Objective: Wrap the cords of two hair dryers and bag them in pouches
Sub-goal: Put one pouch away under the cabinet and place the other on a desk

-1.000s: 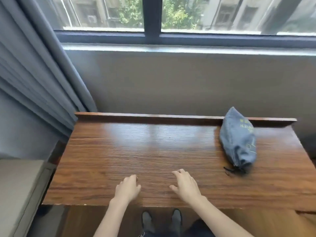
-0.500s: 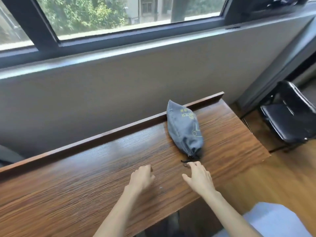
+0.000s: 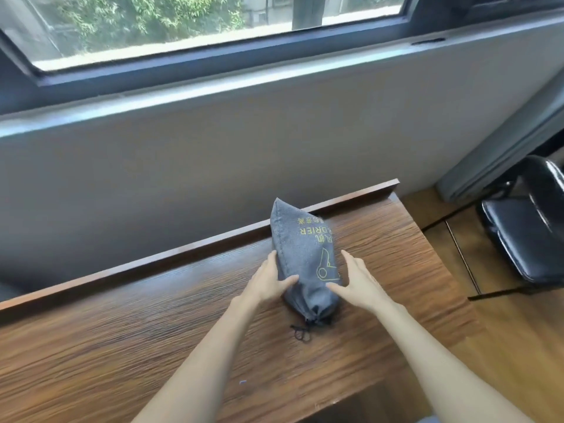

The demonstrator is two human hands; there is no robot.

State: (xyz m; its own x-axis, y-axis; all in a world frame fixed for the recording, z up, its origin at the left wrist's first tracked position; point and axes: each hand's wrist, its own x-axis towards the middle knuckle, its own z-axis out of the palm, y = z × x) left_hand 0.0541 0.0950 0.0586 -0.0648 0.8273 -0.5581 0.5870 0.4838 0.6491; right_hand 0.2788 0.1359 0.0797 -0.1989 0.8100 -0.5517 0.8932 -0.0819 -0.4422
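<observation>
Grey pouch [image 3: 305,264] lies on the wood table [image 3: 122,331], between both hands, full and bulging, drawstring end cinched and pointed toward the person. Yellow print incl. a dryer icon and "DRIER" lettering is seen on its top side, upside down to the camera. Black cord [image 3: 300,332] trails from the neck onto the table, just below the wrists' level and between the forearms.

Pouch is flanked by the left hand [image 3: 268,277]: fingers laid straight along its left side, thumb stretched across onto the fabric, touching. Right hand [image 3: 355,279] is held at the pouch's right side, fingers extended along it, thumb reaching in to the fabric near the icon. Both hands are spread, not curled; contact by the right fingers can't be confirmed.

Far end of the pouch leans on the table's raised back lip [image 3: 183,254], beyond the fingertips. Grey wall and window [image 3: 183,25] further beyond. Black chair [image 3: 528,227] stands well off to the right of the right hand, on wood floor.
</observation>
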